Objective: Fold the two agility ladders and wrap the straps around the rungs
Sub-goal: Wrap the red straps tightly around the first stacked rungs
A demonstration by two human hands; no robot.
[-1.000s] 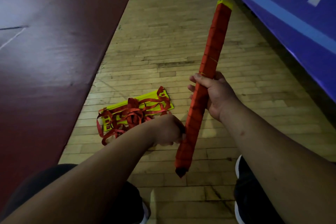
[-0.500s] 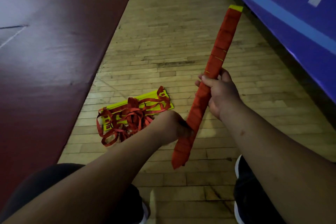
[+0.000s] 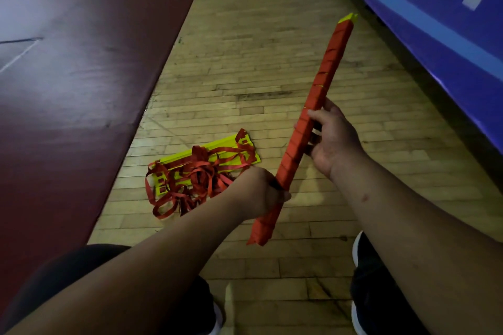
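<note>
From the head camera, the first agility ladder (image 3: pixel 328 68) is a tight bundle held tilted above the wooden floor (image 3: pixel 245 62), its red strap wound nearly end to end and only a yellow tip bare at the far end. The left hand (image 3: pixel 261 193) is curled round its lower part, and the right hand (image 3: pixel 332 139) clasps the middle, thumb across the front and fingers behind. If the strap's end is not tucked, loosening either grip would likely let the coils spring loose. The second ladder (image 3: pixel 204 168) lies on the floor beyond the left hand, yellow rungs stacked under loose red loops; pulling those carelessly could knot them.
</note>
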